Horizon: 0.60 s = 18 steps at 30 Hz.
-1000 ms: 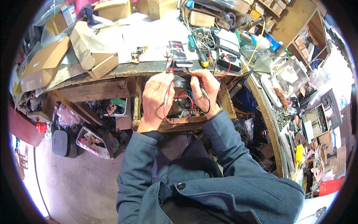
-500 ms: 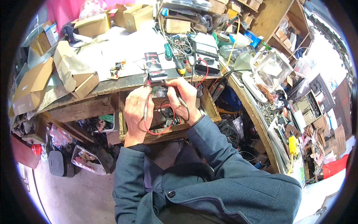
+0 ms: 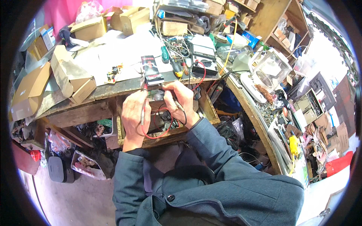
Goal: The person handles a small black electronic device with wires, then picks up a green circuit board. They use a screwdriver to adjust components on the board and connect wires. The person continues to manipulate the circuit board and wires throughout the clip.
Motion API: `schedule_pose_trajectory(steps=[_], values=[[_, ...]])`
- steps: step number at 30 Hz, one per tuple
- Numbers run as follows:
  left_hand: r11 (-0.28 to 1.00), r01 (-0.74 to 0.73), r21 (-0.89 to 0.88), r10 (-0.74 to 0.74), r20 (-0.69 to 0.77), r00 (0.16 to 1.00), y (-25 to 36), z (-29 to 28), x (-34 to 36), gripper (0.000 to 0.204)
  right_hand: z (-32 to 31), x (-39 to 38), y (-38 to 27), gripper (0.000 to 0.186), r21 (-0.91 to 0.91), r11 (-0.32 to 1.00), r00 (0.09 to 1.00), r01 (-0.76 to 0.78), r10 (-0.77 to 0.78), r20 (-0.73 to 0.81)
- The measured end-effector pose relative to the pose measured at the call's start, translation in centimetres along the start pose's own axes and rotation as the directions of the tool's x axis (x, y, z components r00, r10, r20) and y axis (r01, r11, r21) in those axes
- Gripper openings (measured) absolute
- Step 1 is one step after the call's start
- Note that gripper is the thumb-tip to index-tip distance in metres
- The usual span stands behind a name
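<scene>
My left hand (image 3: pixel 134 113) grips a red test probe (image 3: pixel 144 86), its metal tip close to the lower left corner of a black flat rectangular item (image 3: pixel 151 67) on the bench edge. My right hand (image 3: pixel 177 100) holds a black probe (image 3: pixel 175 101), its upper end near that item's lower right corner; whether either tip touches cannot be made out. Red and black leads loop below my hands over an open wooden drawer (image 3: pixel 208 107). A black meter-like box (image 3: pixel 203 56) with leads stands right of the item, beside a yellow-and-black tool (image 3: pixel 177 68) and a green-handled screwdriver (image 3: pixel 164 54).
Open cardboard boxes (image 3: pixel 32 92) crowd the bench's left, near a small circuit board (image 3: pixel 113 73) on white paper. The side bench at right holds a clear plastic case (image 3: pixel 271 69), a yellow tool (image 3: pixel 294 145) and clutter. A bin (image 3: pixel 88 164) sits under the bench.
The view has shifted, so the bench and my hands appear lower and farther left. Both hands keep hold of the probes at the black item, with little other movement.
</scene>
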<state>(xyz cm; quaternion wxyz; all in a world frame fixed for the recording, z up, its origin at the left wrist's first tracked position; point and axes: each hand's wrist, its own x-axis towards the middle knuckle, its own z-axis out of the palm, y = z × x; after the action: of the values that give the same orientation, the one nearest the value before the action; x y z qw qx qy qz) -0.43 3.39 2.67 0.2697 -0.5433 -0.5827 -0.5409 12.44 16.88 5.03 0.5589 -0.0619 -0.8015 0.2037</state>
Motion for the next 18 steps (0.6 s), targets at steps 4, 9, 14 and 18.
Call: schedule_pose_trajectory(steps=[4, 9, 14, 18], values=[[1.000, 0.001, -0.009, -0.001, -0.008, 1.000, -0.04, -0.13, -0.03, 0.029, -0.05, 0.03, -0.08, 0.009, -0.011, 1.000, 1.000, 0.014, -0.014, 0.007], [1.000, -0.004, -0.002, 0.004, 0.000, 1.000, 0.10, -0.22, 0.00, 0.027, -0.09, 0.10, -0.37, 0.009, 0.008, 1.000, 1.000, -0.009, 0.009, -0.006], [1.000, 0.005, 0.028, -0.005, 0.018, 1.000, 0.03, -0.07, 0.04, 0.028, -0.12, -0.15, -0.11, 0.010, -0.012, 0.999, 1.000, -0.030, 0.030, 0.006], [1.000, 0.022, 0.001, -0.022, -0.012, 1.000, -0.09, 0.02, -0.12, 0.029, -0.05, -0.08, -0.19, 0.012, 0.006, 1.000, 1.000, -0.029, 0.029, -0.001]])
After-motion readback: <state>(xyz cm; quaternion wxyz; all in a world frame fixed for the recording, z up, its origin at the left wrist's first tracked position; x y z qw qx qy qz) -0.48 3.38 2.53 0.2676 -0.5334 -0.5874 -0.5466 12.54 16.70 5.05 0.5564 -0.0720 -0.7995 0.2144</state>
